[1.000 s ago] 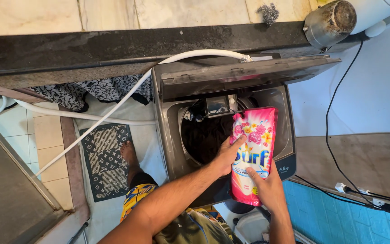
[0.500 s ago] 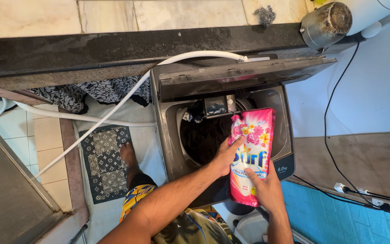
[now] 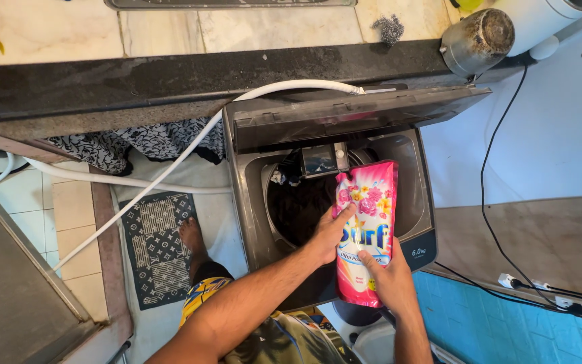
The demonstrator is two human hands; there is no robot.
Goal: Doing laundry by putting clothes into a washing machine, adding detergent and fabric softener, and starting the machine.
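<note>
The left hand [image 3: 328,236] grips the left edge of a pink pouch [image 3: 366,226] just right of the frame's centre, thumb on the printed front and fingers curled behind, while the right hand [image 3: 389,280] closes on the pouch's lower part from below, thumb across the front. Both hands are shut around the pouch, which stands upright and slightly tilted, poised over the right side of the open washer [image 3: 254,202]. Its top edge looks flat and sealed, though whether it has been cut or torn cannot be told. Judging by this hold, the step in hand seems to be getting the pouch ready above the tub; pouring would call for an opening at the top and a tilt toward the drum. The washer's lid [image 3: 351,118] stands raised at the back, and the drum [image 3: 301,205] holds dark laundry, with a paler bit of cloth at its upper left rim; no water is visible. A white hose [image 3: 170,165] runs from the washer's upper rear down to the left of the frame, crossing above a patterned mat [image 3: 156,246] where a bare foot [image 3: 192,237] rests. At the upper right, a metal pot [image 3: 476,40] sits on the dark counter [image 3: 102,84], and a black cable [image 3: 490,202] trails down the right wall.
</note>
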